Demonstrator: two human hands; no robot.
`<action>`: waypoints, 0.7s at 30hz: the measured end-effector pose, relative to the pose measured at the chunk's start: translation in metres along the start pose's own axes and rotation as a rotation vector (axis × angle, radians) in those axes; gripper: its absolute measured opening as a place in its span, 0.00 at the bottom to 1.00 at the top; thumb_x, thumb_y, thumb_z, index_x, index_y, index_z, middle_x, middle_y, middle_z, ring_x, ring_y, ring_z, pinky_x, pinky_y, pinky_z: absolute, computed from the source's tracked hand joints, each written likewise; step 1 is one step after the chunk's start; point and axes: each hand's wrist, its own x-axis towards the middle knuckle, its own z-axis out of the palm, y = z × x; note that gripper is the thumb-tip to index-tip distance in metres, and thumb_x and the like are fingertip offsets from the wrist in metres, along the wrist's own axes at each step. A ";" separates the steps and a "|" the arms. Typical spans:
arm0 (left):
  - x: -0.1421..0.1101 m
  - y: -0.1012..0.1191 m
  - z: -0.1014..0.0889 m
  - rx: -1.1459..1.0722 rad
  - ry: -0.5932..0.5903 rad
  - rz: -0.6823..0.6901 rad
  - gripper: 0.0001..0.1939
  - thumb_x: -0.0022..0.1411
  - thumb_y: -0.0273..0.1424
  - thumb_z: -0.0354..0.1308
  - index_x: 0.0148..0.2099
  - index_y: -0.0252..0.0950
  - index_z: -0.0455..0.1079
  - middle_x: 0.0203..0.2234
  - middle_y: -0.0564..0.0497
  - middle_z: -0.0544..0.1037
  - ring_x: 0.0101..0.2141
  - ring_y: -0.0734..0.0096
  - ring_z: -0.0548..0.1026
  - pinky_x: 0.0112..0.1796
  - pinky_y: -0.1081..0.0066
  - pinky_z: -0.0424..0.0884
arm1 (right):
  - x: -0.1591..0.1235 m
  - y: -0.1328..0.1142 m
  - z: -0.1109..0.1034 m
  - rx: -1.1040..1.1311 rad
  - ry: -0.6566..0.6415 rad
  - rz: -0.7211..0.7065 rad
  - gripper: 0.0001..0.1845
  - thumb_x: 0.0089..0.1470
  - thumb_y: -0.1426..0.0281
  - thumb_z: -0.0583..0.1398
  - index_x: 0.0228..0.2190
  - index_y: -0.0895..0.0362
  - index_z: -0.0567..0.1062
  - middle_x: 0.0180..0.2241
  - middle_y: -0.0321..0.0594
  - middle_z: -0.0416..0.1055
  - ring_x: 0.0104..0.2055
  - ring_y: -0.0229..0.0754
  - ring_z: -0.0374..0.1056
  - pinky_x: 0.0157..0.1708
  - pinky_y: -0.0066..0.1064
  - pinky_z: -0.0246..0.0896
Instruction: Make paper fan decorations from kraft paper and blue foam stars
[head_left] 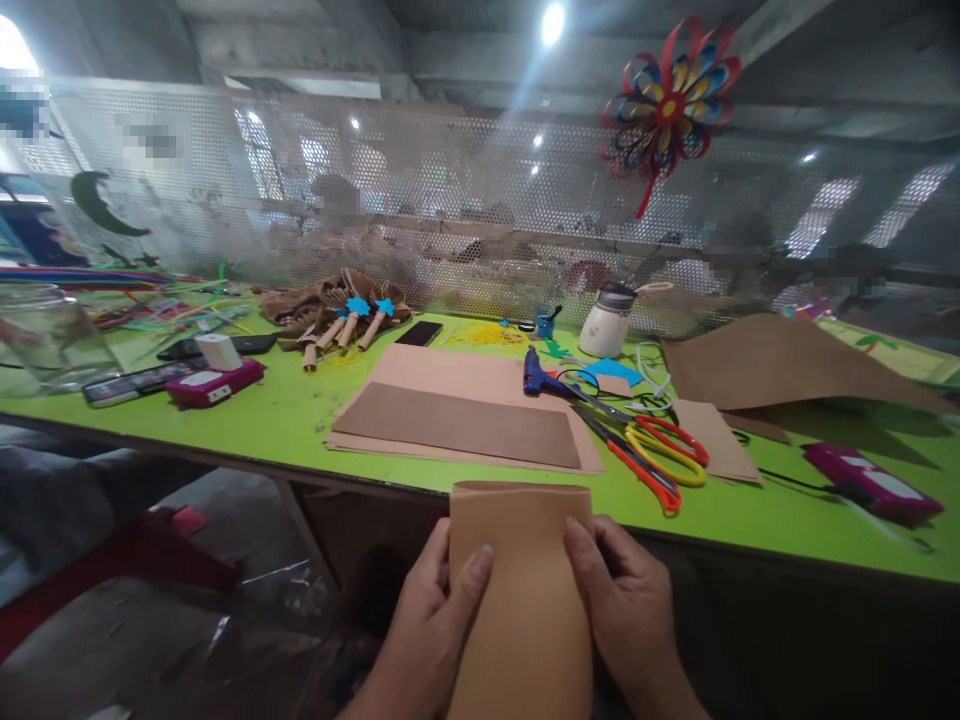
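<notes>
A folded sheet of tan kraft paper (521, 610) is held upright in front of the table edge. My left hand (442, 610) grips its left side, thumb pressed on the front face and fingers behind. On the opposite side my right hand (630, 605) pinches it the same way, near the top right corner. The paper's lower end runs out of view. Just beyond, on the green table, lies a stack of light tan sheets (457, 368) with a darker brown strip (457, 425) on top.
Right of the stack are a blue glue gun (541, 376), scissors with red and yellow handles (667, 450) and purple power strips (874, 485). Behind stand a white jar (606, 322) and a large brown sheet (795, 365). Paper bundles with blue stars (356, 308) lie left; a glass jar (52, 345) stands far left.
</notes>
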 end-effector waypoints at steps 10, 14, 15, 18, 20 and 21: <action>0.000 -0.009 -0.006 0.019 -0.080 -0.007 0.20 0.57 0.43 0.56 0.46 0.34 0.65 0.31 0.47 0.77 0.32 0.63 0.75 0.30 0.70 0.69 | -0.003 -0.007 0.004 0.281 -0.146 0.287 0.23 0.41 0.52 0.63 0.29 0.61 0.74 0.23 0.42 0.73 0.24 0.44 0.68 0.22 0.31 0.65; 0.000 -0.007 -0.006 0.018 -0.099 0.001 0.21 0.58 0.42 0.55 0.48 0.33 0.65 0.31 0.47 0.77 0.30 0.65 0.75 0.30 0.71 0.69 | -0.013 -0.009 0.002 0.333 -0.209 0.354 0.23 0.38 0.54 0.65 0.27 0.62 0.75 0.23 0.45 0.74 0.26 0.47 0.70 0.25 0.34 0.67; 0.000 -0.006 -0.006 0.021 -0.102 0.007 0.21 0.58 0.42 0.54 0.48 0.33 0.65 0.30 0.48 0.77 0.29 0.65 0.75 0.29 0.71 0.68 | -0.014 -0.008 0.001 0.354 -0.247 0.385 0.23 0.38 0.55 0.66 0.28 0.63 0.75 0.24 0.46 0.75 0.27 0.48 0.71 0.27 0.36 0.67; 0.000 -0.006 -0.006 0.043 -0.097 0.025 0.20 0.58 0.41 0.54 0.48 0.33 0.66 0.30 0.48 0.77 0.29 0.66 0.75 0.30 0.71 0.69 | -0.016 -0.004 -0.002 0.394 -0.303 0.486 0.23 0.37 0.57 0.67 0.30 0.63 0.74 0.26 0.47 0.75 0.27 0.49 0.72 0.29 0.39 0.68; 0.000 -0.007 -0.006 0.061 -0.086 0.019 0.20 0.59 0.41 0.54 0.47 0.33 0.67 0.31 0.48 0.77 0.29 0.67 0.74 0.30 0.71 0.69 | -0.015 -0.003 -0.001 0.394 -0.277 0.514 0.22 0.38 0.58 0.66 0.30 0.63 0.74 0.26 0.47 0.75 0.26 0.50 0.72 0.28 0.40 0.68; 0.000 -0.007 -0.006 0.071 -0.080 0.017 0.19 0.59 0.41 0.53 0.47 0.32 0.67 0.31 0.48 0.77 0.29 0.67 0.74 0.30 0.71 0.69 | -0.015 -0.003 -0.001 0.392 -0.260 0.514 0.21 0.38 0.58 0.66 0.30 0.62 0.73 0.26 0.46 0.75 0.25 0.49 0.71 0.28 0.40 0.68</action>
